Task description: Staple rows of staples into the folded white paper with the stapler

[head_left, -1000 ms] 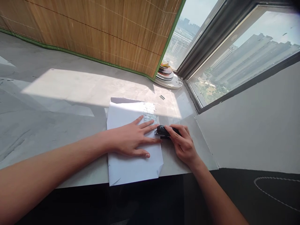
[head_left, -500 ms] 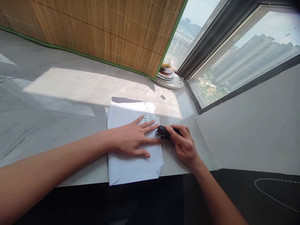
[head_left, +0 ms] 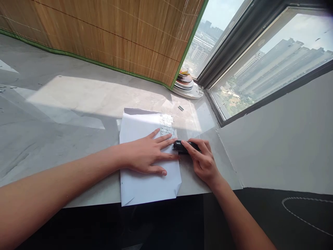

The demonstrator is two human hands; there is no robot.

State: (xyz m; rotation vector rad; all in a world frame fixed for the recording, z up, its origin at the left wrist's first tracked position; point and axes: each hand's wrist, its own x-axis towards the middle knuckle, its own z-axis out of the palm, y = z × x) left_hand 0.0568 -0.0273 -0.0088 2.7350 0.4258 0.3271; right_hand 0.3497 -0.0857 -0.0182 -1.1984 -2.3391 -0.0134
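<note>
A white stack of paper (head_left: pixel 145 185) lies on the grey sill near its front edge, its far right part covered with many silver staples (head_left: pixel 165 125). My left hand (head_left: pixel 147 155) rests flat on the paper with fingers spread. My right hand (head_left: pixel 204 161) is closed over a small black stapler (head_left: pixel 180 146) whose nose sits on the paper's right edge, just beside my left fingertips.
The grey marble sill (head_left: pixel 65 104) stretches left in sun and shade. A bamboo blind (head_left: pixel 111 31) stands behind. A stack of plates (head_left: pixel 186 85) sits in the window corner, with a strip of staples (head_left: pixel 180 108) nearby. A grey wall panel (head_left: pixel 281 139) is at right.
Almost nothing: the view shifted slightly, and both hands stay where they were on the paper and stapler.
</note>
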